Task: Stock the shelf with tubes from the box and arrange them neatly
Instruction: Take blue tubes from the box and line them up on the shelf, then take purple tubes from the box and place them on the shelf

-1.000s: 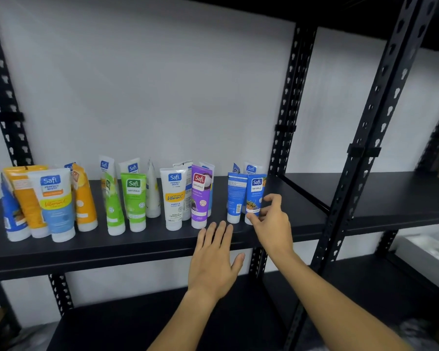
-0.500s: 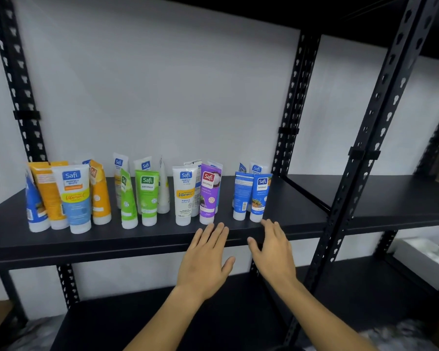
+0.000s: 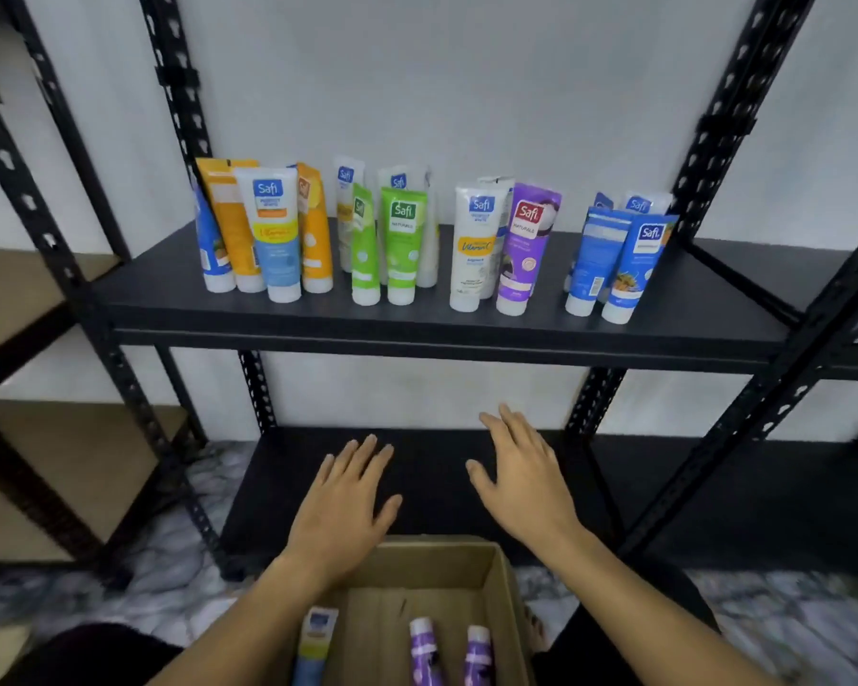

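- The tubes stand upright on their caps on the black shelf (image 3: pixel 417 329), in 4 loose clusters: orange and blue tubes (image 3: pixel 268 235) at the left, green tubes (image 3: pixel 400 250) next, a white tube (image 3: pixel 474 247) touching a purple tube (image 3: pixel 523 250), then 2 blue tubes (image 3: pixel 615 264) at the right.
- 3 more tubes lie in the cardboard box (image 3: pixel 504 601) below: 1 blue-and-yellow tube (image 3: pixel 315 641) and 2 purple tubes (image 3: pixel 449 653).
- My left hand (image 3: pixel 343 507) hangs over the box's far edge, fingers spread, empty.
- My right hand (image 3: pixel 526 480) hangs beside it, also spread and empty, below the shelf.
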Demonstrator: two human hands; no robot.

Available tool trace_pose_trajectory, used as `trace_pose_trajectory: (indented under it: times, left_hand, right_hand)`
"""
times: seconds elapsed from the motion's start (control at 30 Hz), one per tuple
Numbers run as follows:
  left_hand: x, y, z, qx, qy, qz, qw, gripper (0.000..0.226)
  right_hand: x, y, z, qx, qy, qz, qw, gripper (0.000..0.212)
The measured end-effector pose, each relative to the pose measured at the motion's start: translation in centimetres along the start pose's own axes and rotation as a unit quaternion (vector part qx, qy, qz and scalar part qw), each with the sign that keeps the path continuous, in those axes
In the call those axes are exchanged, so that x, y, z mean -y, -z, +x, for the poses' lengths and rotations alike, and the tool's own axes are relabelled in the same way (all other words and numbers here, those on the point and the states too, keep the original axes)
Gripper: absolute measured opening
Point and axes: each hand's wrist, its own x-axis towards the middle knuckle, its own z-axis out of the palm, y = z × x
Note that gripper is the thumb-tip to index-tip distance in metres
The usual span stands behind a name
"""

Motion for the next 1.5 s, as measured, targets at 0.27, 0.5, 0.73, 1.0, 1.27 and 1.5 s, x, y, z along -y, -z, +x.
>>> trace_pose_trajectory:
  times: [0.27,0.5,0.73,1.0,1.27,1.5]
  left_hand:
    - [4.5,-6.8,-6.8,0.124,0.099,-0.070,0.985,0.084]
    - [4.7,-11.2,-8.5,0.228,0.118,-0.089,0.962,0.057]
    - [5.0,-15.1,-9.2,0.336,0.104,-0.091,0.932,0.056]
    - [2.6,-18.0,-7.0,0.318,0.014,-0.085,0.944,0.054]
    - [-1.3,-21.9,-4.1,0.262,-0.168,-0.016,0.950,0.059]
    - [-0.5,-24.8,-3.2,0.288,-0.194,0.038,0.937,0.050]
  right_hand:
    - [1.5,-9.5,-4.5,0.159,-0.016,0.013,0.987,0.064]
    - [0.7,-15.1,-8.1,0.316,-0.055,0.027,0.947,0.062]
    - [-0.9,-17.7,-8.7,0.423,-0.077,-0.030,0.902,0.055]
    - [-3.1,-18.7,-8.0,0.441,-0.064,-0.093,0.890,0.046]
    - [-4.2,-18.5,-9.0,0.461,-0.011,-0.197,0.865,0.046]
    - [-5.8,-18.6,-9.4,0.454,0.021,-0.206,0.866,0.045]
